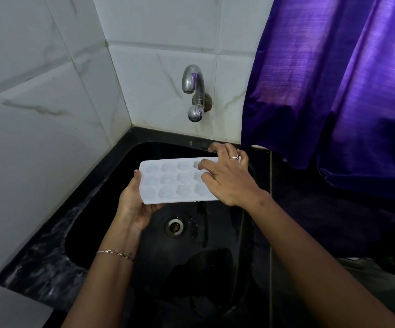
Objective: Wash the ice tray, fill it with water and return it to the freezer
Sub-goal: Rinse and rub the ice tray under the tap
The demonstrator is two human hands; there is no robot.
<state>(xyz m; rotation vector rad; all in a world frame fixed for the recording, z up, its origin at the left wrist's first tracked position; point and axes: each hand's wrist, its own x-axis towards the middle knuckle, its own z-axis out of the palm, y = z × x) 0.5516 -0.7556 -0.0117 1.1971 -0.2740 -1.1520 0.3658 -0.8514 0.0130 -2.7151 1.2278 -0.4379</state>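
A white ice tray [168,181] with round cups is held level over the black sink [97,228], above the drain [174,226]. My left hand [134,204] supports its left end from below, thumb on the edge. My right hand [227,178] lies on the tray's right end, with fingertips pressing into the cups there. The chrome tap [193,81] sticks out of the tiled wall behind the sink, and no water runs from it.
White marble-look tiles [37,114] close the corner at left and behind. A purple curtain [333,91] hangs at the right over the dark counter [322,233]. The tap's round knob [194,114] sits below the spout.
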